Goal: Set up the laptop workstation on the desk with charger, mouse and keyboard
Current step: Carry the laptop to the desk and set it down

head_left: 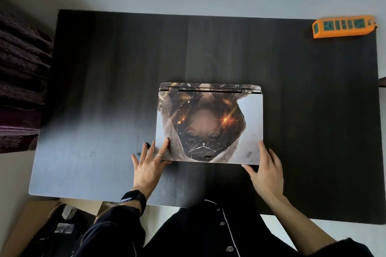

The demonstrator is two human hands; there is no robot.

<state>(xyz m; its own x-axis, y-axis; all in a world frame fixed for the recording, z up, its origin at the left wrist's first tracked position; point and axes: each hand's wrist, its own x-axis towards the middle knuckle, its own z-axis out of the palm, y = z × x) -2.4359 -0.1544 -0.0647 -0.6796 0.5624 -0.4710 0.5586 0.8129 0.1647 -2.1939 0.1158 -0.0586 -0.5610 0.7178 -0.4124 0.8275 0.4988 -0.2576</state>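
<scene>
- Past the left edge of the tabletop [104, 69] we see a dark, folded cloth [20, 81] with lots of creases.
- Below the near left corner, on the floor, there is a cardboard box [31, 221] with dark things inside. We cannot tell what they are.
- Our left hand [149, 165] has its fingers spread wide open. One finger, the one with a ring, lies on the near left corner of the laptop [208, 123] lid, and the thumb touches the near edge. The other fingers lie flat on the tabletop just beside the laptop. The hand is not gripping anything.
- On that wrist we wear a dark watch [133, 197], just above a dark sleeve.
- The laptop lies shut and flat on the tabletop, a little right of the middle and nearer the near edge than the far one. Its lid has a painted picture on it. The hinge side points to the far edge.
- Our right hand [266, 171] is open at the near right corner of the laptop. The fingers rest against the right side, and the thumb touches the near edge. It is a loose hold, not a tight one.
- At the far right corner of the tabletop lies an orange power strip [343, 26] with green sockets, well apart from the laptop.
</scene>
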